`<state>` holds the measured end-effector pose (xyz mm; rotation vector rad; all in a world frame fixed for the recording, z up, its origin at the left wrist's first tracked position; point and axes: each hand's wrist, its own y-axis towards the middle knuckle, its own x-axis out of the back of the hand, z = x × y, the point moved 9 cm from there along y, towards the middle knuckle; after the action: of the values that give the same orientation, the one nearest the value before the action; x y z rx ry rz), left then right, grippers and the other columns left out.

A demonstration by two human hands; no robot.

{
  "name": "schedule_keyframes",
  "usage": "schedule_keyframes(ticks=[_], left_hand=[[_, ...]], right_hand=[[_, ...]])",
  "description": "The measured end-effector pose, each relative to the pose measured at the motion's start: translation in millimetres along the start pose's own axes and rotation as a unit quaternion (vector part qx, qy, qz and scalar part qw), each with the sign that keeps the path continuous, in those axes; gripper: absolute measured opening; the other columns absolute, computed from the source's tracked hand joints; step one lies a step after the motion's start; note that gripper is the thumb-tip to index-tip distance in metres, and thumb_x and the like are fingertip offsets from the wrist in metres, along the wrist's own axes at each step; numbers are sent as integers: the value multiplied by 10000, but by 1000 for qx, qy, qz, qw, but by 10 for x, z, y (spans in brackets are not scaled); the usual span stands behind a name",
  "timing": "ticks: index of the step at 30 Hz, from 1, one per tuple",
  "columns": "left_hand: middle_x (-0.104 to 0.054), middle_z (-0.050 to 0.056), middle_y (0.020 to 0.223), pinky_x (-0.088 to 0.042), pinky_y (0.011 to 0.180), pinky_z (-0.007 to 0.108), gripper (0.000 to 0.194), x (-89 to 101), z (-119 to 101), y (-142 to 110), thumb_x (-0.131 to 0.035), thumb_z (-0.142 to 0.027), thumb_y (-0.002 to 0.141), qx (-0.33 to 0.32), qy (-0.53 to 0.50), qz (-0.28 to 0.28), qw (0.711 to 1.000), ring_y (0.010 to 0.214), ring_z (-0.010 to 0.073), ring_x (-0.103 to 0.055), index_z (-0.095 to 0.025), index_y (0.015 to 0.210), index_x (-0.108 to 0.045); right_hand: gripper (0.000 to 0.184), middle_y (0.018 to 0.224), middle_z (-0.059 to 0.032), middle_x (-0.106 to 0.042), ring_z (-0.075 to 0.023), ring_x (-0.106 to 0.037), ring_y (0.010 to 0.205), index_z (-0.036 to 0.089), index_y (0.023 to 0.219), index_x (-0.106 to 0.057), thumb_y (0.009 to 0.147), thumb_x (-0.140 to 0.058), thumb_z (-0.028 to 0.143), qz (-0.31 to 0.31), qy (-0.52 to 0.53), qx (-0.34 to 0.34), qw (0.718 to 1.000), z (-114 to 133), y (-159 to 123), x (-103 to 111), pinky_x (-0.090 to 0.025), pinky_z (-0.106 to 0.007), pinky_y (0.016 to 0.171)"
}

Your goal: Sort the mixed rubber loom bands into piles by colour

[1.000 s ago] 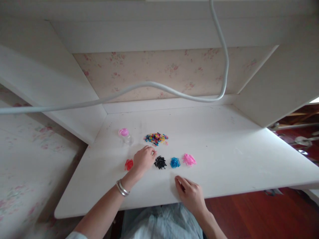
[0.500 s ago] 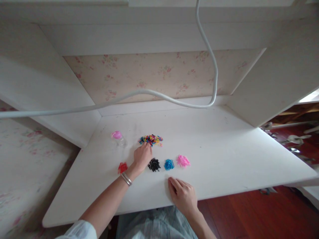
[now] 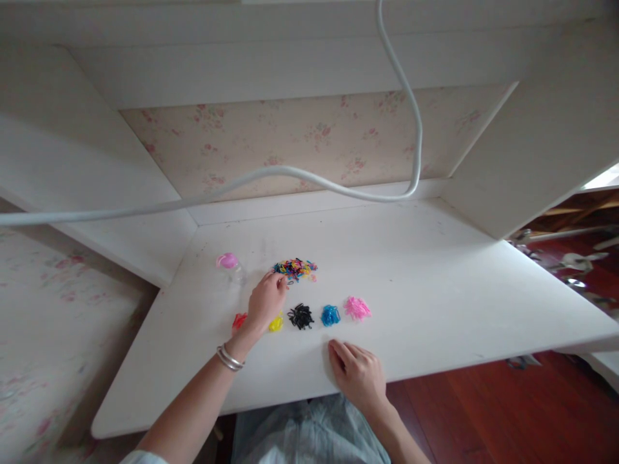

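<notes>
My left hand [image 3: 268, 299] is at the left edge of a mixed pile of small coloured rubber bands [image 3: 297, 269], its fingers pinched together. A small dark loop shows by the fingertips, but whether it is held I cannot tell. Along a row nearer me lie sorted heaps: red bands [image 3: 238, 322], yellow bands [image 3: 275, 322], black bands [image 3: 300, 316], blue bands [image 3: 330, 315] and pink bands [image 3: 357, 308]. The left wrist and hand partly cover the red and yellow ones. Close to the front edge my right hand [image 3: 358, 375] rests on the table with fingers curled in, seemingly around nothing.
A small clear container with a pink top [image 3: 227, 260] lies left of the mixed pile. The white tabletop [image 3: 435, 290] runs back to side panels and a floral wall. A white cable [image 3: 290, 171] crosses the view above it.
My left hand has drawn back slightly left from the mixed pile, uncovering the yellow heap. The right hand stays where it was. The view has shifted a little.
</notes>
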<state>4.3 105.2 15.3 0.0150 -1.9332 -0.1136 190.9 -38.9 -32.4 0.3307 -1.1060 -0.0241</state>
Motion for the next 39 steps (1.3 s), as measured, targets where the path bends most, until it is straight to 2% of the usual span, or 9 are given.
schedule_keyframes(ticks=[5,11,19,22,25,29,33,36,39], left_hand=[[-635,25,980,-418,722,226,274,14,-341,-299,-365,-344,928,-55,-13,-1,998,829,124,-604,-228,936,-612],[-636,39,919,-421,686,231,334,-301,-740,-533,-327,-359,940,-102,16,81,991,810,134,-610,-235,908,-636],[-637,75,909,-440,673,266,324,-500,-830,-519,-346,-302,926,-124,59,139,981,791,160,-626,-200,860,-646],[-639,81,896,-438,676,263,325,-459,-847,-526,-348,-283,922,-132,62,151,978,788,158,-626,-198,845,-653],[-644,67,886,-430,680,247,334,-294,-834,-511,-345,-311,927,-142,39,131,980,787,147,-620,-209,825,-647],[-655,37,878,-427,686,222,318,24,-533,-523,-353,-337,928,-111,-7,58,992,792,129,-613,-232,830,-637],[-673,24,908,-451,720,230,285,229,54,-726,-378,-351,918,-61,-69,-25,995,776,124,-617,-230,900,-636],[-683,49,929,-477,718,239,281,293,560,-979,-417,-386,896,-8,-104,-78,991,779,141,-630,-207,925,-632],[-689,46,892,-480,699,249,282,311,1001,-1229,-428,-400,887,46,-88,-108,989,746,152,-630,-206,940,-625]], right_hand=[[261,718,-8,-668,-110,-594,642,213,925,-658,933,-399,254,4,0,5,1000,8,0,-13,-331,-217,622],[266,692,-5,-659,-100,-585,625,213,900,-663,929,-402,251,1,-4,2,1000,16,8,3,-324,-214,609],[257,700,4,-652,-103,-583,637,221,880,-646,929,-395,248,16,-10,-6,1000,7,4,-18,-324,-216,614],[260,698,-2,-653,-102,-585,633,220,887,-651,925,-396,252,14,-9,-7,1000,1,7,-15,-330,-209,612],[262,700,-6,-656,-103,-589,629,221,896,-658,921,-399,256,14,-6,-8,1000,0,9,-7,-340,-204,608],[282,709,-7,-664,-113,-598,643,233,904,-668,926,-391,279,31,35,-27,999,-14,16,-2,-360,-201,606],[326,722,-12,-675,-94,-577,573,223,888,-692,929,-389,335,21,138,-84,987,-68,125,97,-387,-181,562],[325,675,-6,-666,-85,-552,524,217,884,-703,915,-412,358,10,144,-90,985,-24,369,210,-373,-177,528],[308,683,-4,-675,-100,-585,584,240,893,-707,903,-420,352,32,77,-63,995,100,734,225,-354,-185,544]])
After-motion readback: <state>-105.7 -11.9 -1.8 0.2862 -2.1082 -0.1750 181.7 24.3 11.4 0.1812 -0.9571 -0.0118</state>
